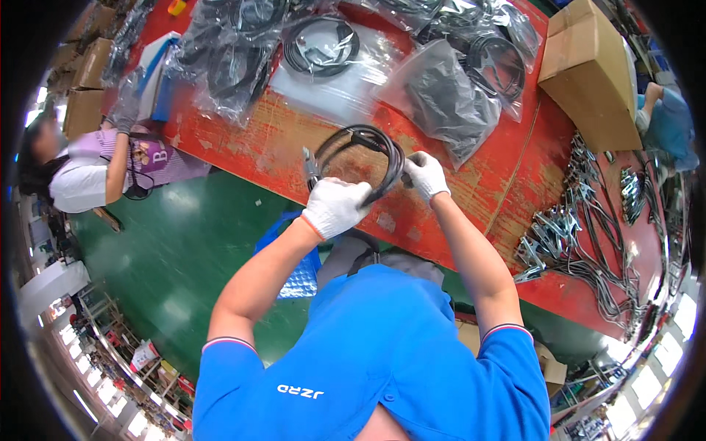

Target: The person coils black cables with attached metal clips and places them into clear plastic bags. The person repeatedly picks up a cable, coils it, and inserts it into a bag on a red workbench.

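A coil of black cable [396, 158] is held up over the near edge of the red table [471, 213]. My left hand [334, 207], in a white glove, is closed around the coil's lower left side. A metal clip [310, 165] hangs at the left of the loops, just above that hand. At the coil's right side, my gloved right hand [426, 176] has its fingers curled together against the cable. Its fingertips partly hide what they pinch. Beyond the coil, another black cable coil [320, 48] lies on a stack of clear plastic bags [312, 92].
Bagged cables [448, 92] cover the table's far side. A cardboard box [588, 77] stands at the right, near cables with metal clamps [548, 231]. At the left sits a co-worker [88, 173]; another person [665, 121] is at the far right. Blue bubble wrap [298, 275] hangs below the table edge.
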A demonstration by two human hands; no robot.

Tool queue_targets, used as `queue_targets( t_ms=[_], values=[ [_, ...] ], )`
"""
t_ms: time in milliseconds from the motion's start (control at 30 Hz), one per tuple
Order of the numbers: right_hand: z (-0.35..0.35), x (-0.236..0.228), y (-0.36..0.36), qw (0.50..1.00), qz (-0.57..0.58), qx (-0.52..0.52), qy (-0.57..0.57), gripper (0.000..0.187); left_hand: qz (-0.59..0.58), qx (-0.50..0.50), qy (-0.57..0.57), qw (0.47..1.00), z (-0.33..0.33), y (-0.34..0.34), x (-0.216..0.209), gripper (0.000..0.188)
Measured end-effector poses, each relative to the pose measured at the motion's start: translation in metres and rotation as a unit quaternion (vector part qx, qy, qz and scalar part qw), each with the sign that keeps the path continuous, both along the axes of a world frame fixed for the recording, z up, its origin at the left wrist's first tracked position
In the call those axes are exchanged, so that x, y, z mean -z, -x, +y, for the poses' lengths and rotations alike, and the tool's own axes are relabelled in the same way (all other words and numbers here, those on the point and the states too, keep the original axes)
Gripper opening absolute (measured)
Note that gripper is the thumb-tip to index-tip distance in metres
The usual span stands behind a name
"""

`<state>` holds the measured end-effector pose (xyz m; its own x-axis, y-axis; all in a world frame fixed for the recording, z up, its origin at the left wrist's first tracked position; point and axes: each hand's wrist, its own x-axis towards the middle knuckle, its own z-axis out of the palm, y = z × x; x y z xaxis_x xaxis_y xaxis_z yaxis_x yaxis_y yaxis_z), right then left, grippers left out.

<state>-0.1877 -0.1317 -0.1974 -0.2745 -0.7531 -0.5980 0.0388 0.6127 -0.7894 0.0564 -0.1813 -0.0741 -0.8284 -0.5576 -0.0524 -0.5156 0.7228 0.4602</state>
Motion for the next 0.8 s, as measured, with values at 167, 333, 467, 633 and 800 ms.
queue_targets(
  t_ms=[167,333,467,633,800],
  values=[
    [0.023,0.067,0.003,0.969,0.243,-0.044,-0.022,0.045,-0.092,0.028,-0.066,0.993,0.032,-0.040,0.179,0.021],
    [0.009,0.042,-0.013,0.946,0.296,-0.101,-0.082,0.063,0.036,0.084,-0.067,0.994,0.032,-0.044,0.116,0.034],
    [-0.025,0.002,-0.042,0.908,0.337,-0.220,-0.115,0.077,0.147,0.104,-0.082,0.980,0.021,-0.063,0.087,0.030],
    [-0.030,0.020,-0.049,0.888,0.371,-0.251,-0.100,0.077,0.189,-0.072,0.048,0.978,-0.008,-0.070,0.073,0.031],
    [-0.022,0.040,-0.049,0.915,0.335,-0.216,-0.062,0.065,-0.053,-0.581,-0.207,0.786,-0.013,-0.117,0.146,0.075]
  ],
)
